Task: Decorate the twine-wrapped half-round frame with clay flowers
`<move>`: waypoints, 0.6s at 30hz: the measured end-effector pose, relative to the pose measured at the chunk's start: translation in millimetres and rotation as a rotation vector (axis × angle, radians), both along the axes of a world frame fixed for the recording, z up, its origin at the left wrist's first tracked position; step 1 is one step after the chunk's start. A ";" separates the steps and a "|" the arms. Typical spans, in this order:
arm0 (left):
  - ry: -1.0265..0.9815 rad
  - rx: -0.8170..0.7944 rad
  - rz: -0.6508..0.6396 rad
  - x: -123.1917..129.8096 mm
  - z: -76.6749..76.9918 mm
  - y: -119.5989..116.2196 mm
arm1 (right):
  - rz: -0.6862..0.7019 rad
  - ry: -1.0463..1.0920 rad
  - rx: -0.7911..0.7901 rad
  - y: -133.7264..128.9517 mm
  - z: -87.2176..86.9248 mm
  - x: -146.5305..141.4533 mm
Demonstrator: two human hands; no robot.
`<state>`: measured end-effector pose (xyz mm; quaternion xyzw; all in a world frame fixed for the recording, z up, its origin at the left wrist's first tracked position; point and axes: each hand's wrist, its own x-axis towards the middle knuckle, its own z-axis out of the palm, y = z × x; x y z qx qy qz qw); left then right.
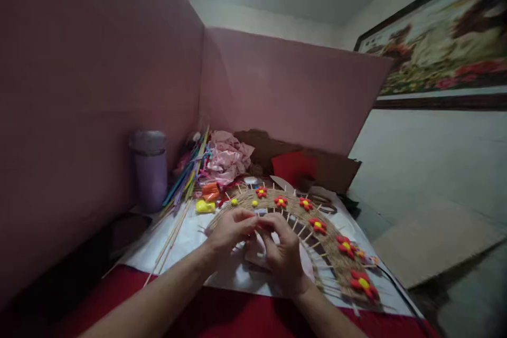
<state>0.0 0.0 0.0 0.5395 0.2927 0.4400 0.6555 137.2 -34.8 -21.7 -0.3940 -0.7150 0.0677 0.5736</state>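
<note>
My left hand (233, 229) and my right hand (281, 245) meet at the fingertips, both pinched closed. Whatever sits between the fingers is too small and hidden to make out. Just beyond them curves an arch woven of brown twine (293, 203) around thin sticks. Red flowers with yellow centres, such as this large flower (363, 282), run along the arch. Toward its left end are two bare yellow dots, one being this yellow dot (254, 204). Behind my left hand lie a yellow clay packet (205, 206) and an orange clay packet (210, 191).
A lilac tumbler (151, 174) stands at the left near coloured pipe cleaners (194, 169) and loose wooden sticks (170, 243). Crumpled pink paper (227, 158) and a red sheet (295, 166) are behind the arch. Pink panels (285, 84) enclose the back and left. A dark cable (400, 290) runs along the right.
</note>
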 end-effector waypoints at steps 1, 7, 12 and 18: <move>0.001 0.020 0.004 -0.9 -1.0 1.7 | -0.007 0.002 -0.015 -0.2 0.3 -1.2; -0.033 0.002 0.026 -3.5 -1.8 6.7 | -0.008 -0.058 -0.053 0.7 -0.3 -3.5; -0.047 -0.022 -0.006 -2.1 -1.3 7.2 | -0.025 -0.046 -0.038 3.4 -0.5 -1.1; -0.036 0.007 0.046 -2.6 -4.9 12.8 | -0.013 -0.065 -0.039 2.9 1.1 -0.8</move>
